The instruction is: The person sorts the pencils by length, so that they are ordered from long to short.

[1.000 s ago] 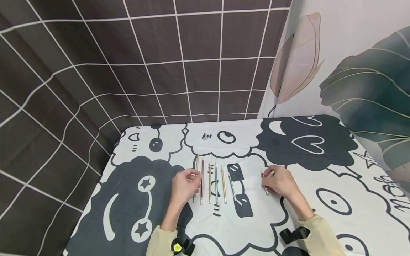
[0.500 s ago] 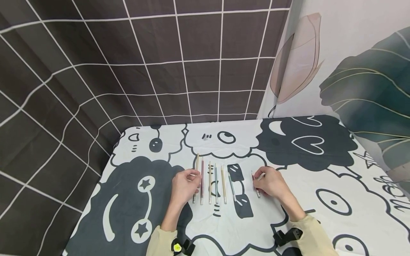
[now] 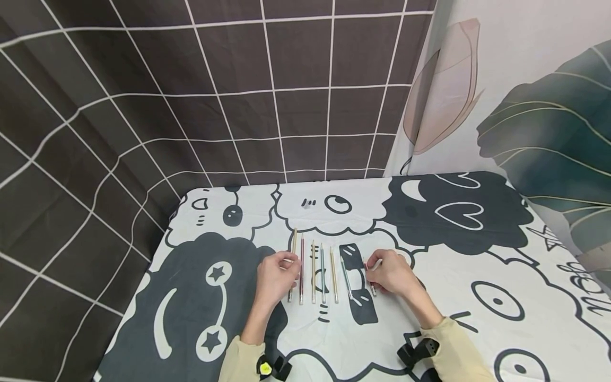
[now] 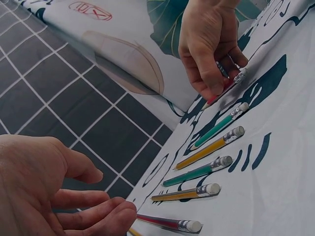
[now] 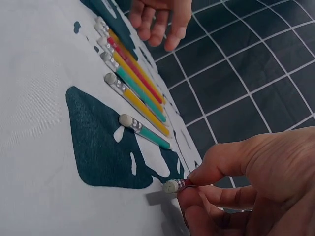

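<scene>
My right hand (image 3: 392,271) pinches a red pencil (image 5: 184,184) between thumb and fingers, its white eraser end pointing out toward me. That hand is at the right end of a row of several pencils on the cloth, beside a green pencil (image 3: 346,278). Along the row lie a yellow pencil (image 4: 211,147), another green pencil (image 4: 197,173), a second yellow pencil (image 4: 184,194) and a red pencil (image 3: 302,270). My left hand (image 3: 276,276) is at the row's left end with thumb and fingers apart, holding nothing. It partly hides the leftmost yellow pencil (image 3: 294,241).
The table is covered by a white cloth (image 3: 324,339) with dark cartoon prints. Behind and to the left hangs a dark grid-patterned curtain (image 3: 229,106). A white leaf-printed curtain (image 3: 515,63) hangs at the right.
My right hand has slid leftward with the red pencil, from well right of the row to near the rightmost green pencil. My left hand and the other pencils have stayed in place.
</scene>
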### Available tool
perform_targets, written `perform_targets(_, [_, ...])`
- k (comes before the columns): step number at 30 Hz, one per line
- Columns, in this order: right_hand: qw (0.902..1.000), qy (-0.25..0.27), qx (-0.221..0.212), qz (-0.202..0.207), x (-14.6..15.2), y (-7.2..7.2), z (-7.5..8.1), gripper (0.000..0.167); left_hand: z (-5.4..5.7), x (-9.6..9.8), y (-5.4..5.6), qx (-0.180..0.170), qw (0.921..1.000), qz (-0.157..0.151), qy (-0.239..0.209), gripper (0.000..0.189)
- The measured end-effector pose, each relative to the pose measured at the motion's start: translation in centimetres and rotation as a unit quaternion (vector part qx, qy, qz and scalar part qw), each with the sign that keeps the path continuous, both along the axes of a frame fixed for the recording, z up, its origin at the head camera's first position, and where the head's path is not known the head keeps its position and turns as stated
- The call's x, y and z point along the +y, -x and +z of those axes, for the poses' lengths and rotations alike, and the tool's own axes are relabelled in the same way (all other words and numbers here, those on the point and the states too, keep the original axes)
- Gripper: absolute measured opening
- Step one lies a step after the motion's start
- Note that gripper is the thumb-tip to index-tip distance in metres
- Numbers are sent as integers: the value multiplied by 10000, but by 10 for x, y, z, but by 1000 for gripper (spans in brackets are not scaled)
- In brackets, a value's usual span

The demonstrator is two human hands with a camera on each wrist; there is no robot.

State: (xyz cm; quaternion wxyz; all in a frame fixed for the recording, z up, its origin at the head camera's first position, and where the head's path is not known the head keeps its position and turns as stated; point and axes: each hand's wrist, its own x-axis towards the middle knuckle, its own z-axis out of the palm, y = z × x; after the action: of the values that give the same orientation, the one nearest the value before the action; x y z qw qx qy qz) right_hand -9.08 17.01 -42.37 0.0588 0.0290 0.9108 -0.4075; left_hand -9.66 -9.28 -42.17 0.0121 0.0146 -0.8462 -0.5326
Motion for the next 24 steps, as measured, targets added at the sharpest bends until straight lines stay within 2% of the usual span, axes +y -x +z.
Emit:
perform_targets(15, [9997,141,-199,9,-16,3,-1,9,1,-1,-1,49,9999,15,105,20])
perform_targets(24, [9997,-40,-223,16,-20,5,-6,9,1,-1,-2,29,9999,94,136,19])
